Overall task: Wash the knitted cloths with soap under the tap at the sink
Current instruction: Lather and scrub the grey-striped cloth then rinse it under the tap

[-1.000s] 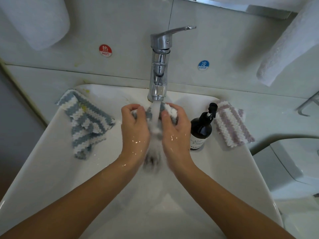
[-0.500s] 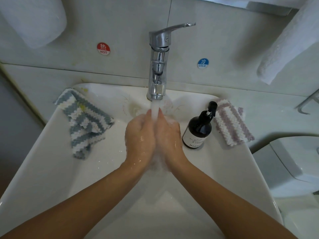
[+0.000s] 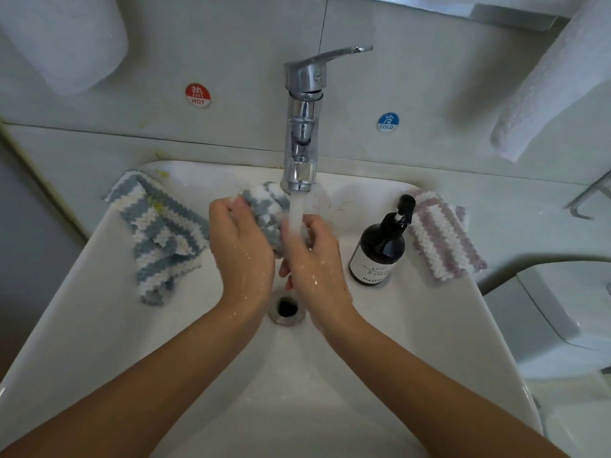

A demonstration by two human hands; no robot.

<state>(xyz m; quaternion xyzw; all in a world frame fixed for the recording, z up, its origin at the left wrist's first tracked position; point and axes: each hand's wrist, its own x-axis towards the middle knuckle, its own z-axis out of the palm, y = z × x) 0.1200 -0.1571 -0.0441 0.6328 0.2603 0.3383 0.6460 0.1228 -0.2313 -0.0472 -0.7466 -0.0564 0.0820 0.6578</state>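
Nearest me, just this side of the tap, both wet hands are curled round one bunched grey-and-white cloth: the left hand grips its bulk beside the stream, the right hand pinches the part under the water. Soaked knit like that looks soft, floppy and heavier than dry, so best gathered whole. Beyond, left of the tap, a blue-striped cloth waits; right, a soap bottle.

Location: domestic bathroom. My evidence: white ceramic basin with chrome mixer tap running; wall tiles carry red HOT sticker and blue COLD sticker; pump soap bottle on basin rim; white towels hang above.
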